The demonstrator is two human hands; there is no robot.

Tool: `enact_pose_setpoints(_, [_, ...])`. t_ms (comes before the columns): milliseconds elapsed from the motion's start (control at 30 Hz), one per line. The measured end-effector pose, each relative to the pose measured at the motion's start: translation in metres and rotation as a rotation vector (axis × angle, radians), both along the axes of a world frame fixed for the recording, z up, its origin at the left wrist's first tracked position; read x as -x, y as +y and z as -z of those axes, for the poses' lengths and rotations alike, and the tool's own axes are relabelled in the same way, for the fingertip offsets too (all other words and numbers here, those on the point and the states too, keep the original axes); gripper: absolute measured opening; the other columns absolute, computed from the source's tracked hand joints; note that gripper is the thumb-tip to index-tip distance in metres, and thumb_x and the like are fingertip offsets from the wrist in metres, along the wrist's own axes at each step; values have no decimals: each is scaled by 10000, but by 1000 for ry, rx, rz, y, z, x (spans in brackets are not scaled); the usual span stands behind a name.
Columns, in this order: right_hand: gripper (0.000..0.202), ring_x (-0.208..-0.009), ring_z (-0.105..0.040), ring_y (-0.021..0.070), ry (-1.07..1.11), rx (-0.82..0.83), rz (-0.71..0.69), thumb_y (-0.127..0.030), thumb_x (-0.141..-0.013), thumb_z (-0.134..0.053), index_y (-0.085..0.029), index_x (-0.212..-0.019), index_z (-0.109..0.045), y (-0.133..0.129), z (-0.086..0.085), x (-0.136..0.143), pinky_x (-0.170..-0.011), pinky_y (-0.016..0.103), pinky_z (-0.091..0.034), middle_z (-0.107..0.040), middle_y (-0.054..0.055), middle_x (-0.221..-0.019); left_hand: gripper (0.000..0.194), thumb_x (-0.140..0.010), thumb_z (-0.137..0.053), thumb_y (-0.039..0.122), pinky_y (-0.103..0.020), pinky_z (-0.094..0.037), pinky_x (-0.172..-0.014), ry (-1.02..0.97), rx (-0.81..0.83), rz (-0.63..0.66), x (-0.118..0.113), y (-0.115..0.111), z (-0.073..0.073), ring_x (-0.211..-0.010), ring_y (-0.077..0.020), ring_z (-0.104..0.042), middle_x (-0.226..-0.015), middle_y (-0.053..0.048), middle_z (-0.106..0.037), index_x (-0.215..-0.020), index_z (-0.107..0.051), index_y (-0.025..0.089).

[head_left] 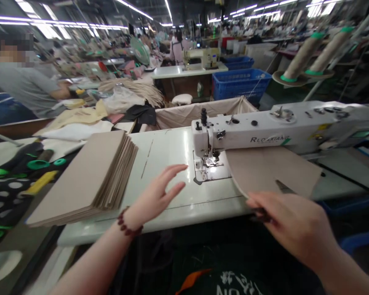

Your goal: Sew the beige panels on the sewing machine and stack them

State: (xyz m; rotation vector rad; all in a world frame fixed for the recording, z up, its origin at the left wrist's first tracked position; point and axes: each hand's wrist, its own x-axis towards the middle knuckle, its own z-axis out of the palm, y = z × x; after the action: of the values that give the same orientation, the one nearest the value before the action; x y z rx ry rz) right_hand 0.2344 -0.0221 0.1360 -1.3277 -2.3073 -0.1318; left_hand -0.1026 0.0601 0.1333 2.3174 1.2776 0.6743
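My left hand [155, 196] hovers over the pale sewing table [169, 153], left of the needle area, fingers stretched out and holding nothing. At the front edge my right hand [295, 225] pinches the rim of a beige fabric panel [264, 164], which lies partly beneath the sewing machine's arm [249, 133]. A pair of scissors [284, 187] is in the same hand; a blade shows above the knuckles and a dark handle below the fingers, the rest hidden. The presser foot [213, 157] stands just left of the panel.
A stack of beige panels [80, 172] lies at the table's left. Thread cones [44, 155] and cloth crowd the far left. Behind the table are a cloth-lined bin [184, 116] and a blue crate [241, 82]. A co-worker [24, 82] is at back left. Thread spools [304, 57] stand at right.
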Motion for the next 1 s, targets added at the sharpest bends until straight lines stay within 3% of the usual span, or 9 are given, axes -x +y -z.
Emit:
enact_pose_setpoints(133, [208, -746, -674, 202, 8, 311, -309, -220, -922, -505, -220, -979, -705, -11, 3, 52, -661, 311, -464, -749, 51, -861, 509, -1016, -431, 343, -446, -292, -1190, -21, 3, 327, -76, -9, 48, -1458, -226, -284, -1559, -59, -350, -1511, -327, 292])
enact_pose_setpoints(233, [167, -834, -684, 167, 82, 559, -498, -292, -926, -554, -253, -986, -704, 14, 11, 50, -730, 256, -474, -754, -3, -928, 569, -975, -516, 401, -540, -224, -1195, 137, -41, 390, -103, -16, 91, -1464, -276, -264, -1539, -51, -392, -1508, -342, 308])
enact_pose_setpoints(300, [208, -948, -677, 160, 101, 583, -440, -311, -944, -543, -275, -1085, -692, 42, 16, 27, -792, 242, -470, -744, -6, -1055, 572, -949, -557, 428, -598, -168, -1190, 230, -98, 360, -108, -25, 114, -1459, -308, -270, -1512, -45, -434, -1484, -387, 317])
enact_pose_setpoints(367, [247, -980, -668, 201, -10, 427, -202, -318, -937, -556, -261, -1138, -686, 72, 20, -4, -778, 281, -473, -705, 33, -1179, 550, -951, -558, 425, -609, -147, -1192, 275, -153, 291, -104, -37, 128, -1450, -310, -291, -1490, -49, -465, -1468, -412, 308])
enact_pose_setpoints(433, [310, -940, -672, 228, -174, 275, 66, -292, -913, -579, -276, -1210, -669, 97, 27, -33, -703, 308, -472, -601, 52, -1363, 507, -962, -548, 395, -597, -181, -1190, 282, -198, 215, -93, -47, 132, -1421, -301, -351, -1450, -67, -508, -1445, -442, 283])
enact_pose_setpoints(567, [446, -954, -668, 255, -327, 185, 259, -409, -942, -522, -343, -1383, -538, 121, 40, -58, -602, 314, -462, -482, 33, -1487, 374, -960, -553, 319, -588, -269, -1162, 294, -241, 75, -57, -56, 130, -1327, -304, -478, -1308, -103, -607, -1325, -554, 240])
enact_pose_setpoints(767, [482, -963, -676, 260, -369, 177, 333, -436, -970, -424, -323, -1438, -452, 120, 34, -32, -607, 337, -494, -487, 35, -1483, 279, -968, -520, 330, -555, -295, -1164, 335, -171, -124, -7, -54, 133, -1344, -303, -456, -1362, -119, -553, -1211, -580, 209])
enact_pose_setpoints(867, [445, -930, -685, 258, -427, 200, 316, -371, -948, -445, -293, -1381, -513, 124, 30, -23, -632, 359, -509, -510, 33, -1464, 211, -972, -483, 288, -516, -287, -1183, 311, -118, -125, 5, -52, 134, -1425, -281, -348, -1498, -102, -432, -1145, -557, 193])
enact_pose_setpoints(1000, [501, -858, -695, 281, -525, 224, 328, -353, -930, -449, -214, -1411, -484, 137, 31, -12, -626, 398, -516, -465, 112, -1491, 170, -959, -445, 223, -497, -274, -1194, 268, -67, -111, 10, -49, 135, -1405, -242, -389, -1498, -89, -443, -1111, -516, 197])
